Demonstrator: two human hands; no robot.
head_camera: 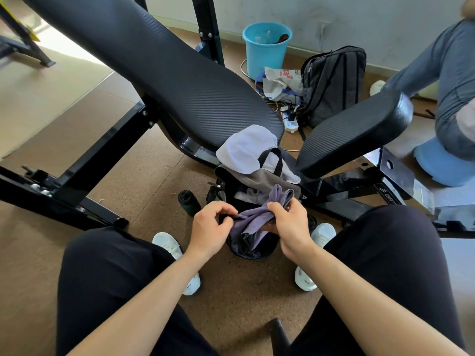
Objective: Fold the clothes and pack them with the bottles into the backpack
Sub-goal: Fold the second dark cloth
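two backpacks (331, 86) (245, 253), two shoes (167, 244) (323, 233), one bucket (264, 57)

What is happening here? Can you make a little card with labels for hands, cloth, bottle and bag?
left hand: pinches an edge of the purple cloth
right hand: holds the same cloth, bunched
cloth place: over the open backpack
backpack place: floor, between the white shoes
bottle: dark, upright, left of the backpack
other clothes: white garment and grey garment by the bench

A black padded bench (180, 80) stands on brown speckled floor (128, 181); a blue bucket (264, 57) sits near the pale, scuffed wall (385, 21).
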